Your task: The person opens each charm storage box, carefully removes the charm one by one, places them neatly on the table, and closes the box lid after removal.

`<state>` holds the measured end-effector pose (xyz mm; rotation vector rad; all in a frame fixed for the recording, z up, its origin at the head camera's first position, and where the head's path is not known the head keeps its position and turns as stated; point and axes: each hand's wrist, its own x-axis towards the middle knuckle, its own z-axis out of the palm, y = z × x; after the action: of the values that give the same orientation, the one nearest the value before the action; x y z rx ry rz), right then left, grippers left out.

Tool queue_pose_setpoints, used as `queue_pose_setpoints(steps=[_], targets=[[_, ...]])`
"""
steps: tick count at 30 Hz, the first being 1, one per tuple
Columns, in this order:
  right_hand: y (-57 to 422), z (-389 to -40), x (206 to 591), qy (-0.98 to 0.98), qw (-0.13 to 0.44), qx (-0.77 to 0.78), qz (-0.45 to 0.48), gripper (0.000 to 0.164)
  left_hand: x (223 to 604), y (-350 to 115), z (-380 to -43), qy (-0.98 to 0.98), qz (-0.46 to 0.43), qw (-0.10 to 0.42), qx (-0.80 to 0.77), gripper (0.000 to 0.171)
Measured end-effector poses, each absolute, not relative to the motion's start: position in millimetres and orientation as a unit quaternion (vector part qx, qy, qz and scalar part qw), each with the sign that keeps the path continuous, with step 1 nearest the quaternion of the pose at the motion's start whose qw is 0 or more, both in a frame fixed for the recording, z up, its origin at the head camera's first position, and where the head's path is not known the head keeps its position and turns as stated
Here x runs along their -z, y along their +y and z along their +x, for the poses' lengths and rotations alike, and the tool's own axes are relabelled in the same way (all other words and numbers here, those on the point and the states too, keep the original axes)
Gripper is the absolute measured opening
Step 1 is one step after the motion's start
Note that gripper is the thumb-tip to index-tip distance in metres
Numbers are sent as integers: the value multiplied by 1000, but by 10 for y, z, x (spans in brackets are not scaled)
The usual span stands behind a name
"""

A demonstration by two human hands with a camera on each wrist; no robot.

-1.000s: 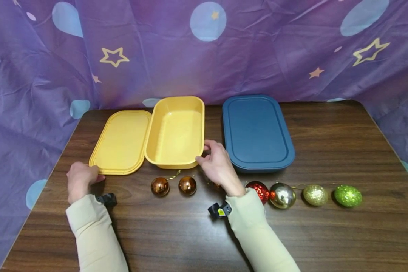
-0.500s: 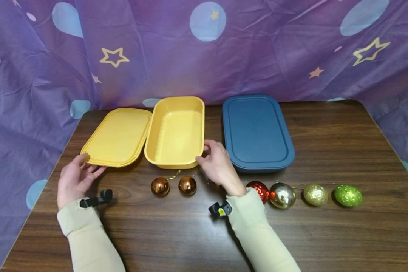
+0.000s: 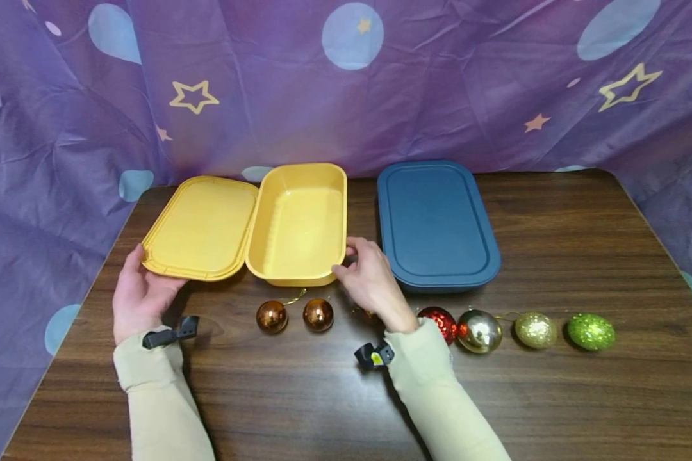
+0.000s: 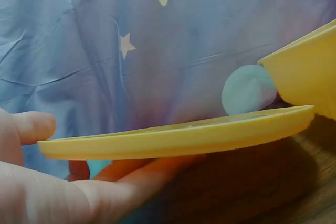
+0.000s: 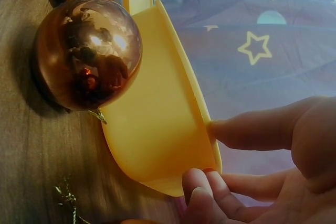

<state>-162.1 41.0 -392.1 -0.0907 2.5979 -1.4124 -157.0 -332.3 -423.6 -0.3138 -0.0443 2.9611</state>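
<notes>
My left hand (image 3: 144,294) holds the yellow lid (image 3: 204,224) at its near left corner. In the left wrist view the thumb is at the rim and the fingers lie beneath the lid (image 4: 184,139), which is off the table on this side. The lid is beside the uncovered yellow box (image 3: 300,224), whose inside shows nothing in it. At the box's near right corner my right hand (image 3: 371,278) pinches the wall, thumb and fingers on either side of the rim in the right wrist view. Two copper baubles (image 3: 271,317) lie just in front of the box.
Right of the yellow box stands a blue box with its lid on (image 3: 438,224). A row of ornaments runs rightward past my right wrist: a red bauble (image 3: 438,325), a silver-gold bauble (image 3: 480,331), a pale gold one (image 3: 535,330) and a green one (image 3: 591,331). A purple curtain (image 3: 277,83) hangs behind.
My left hand has turned palm upward and lifted the lid's near side. The lid has shifted slightly back and left. My right hand and the yellow box have stayed in place.
</notes>
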Motion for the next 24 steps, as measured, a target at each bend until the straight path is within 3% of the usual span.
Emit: queue_pose_setpoints(steps=[11,24], targets=[[415,-1620,3921,875,92,475,-29,53,4266,-3265,-1616,-43,-60,110,-991,50],[410,-1603,3919,881,93,463,-34,55,4216,-3255,-1585,-46,-28,98,-994,52]])
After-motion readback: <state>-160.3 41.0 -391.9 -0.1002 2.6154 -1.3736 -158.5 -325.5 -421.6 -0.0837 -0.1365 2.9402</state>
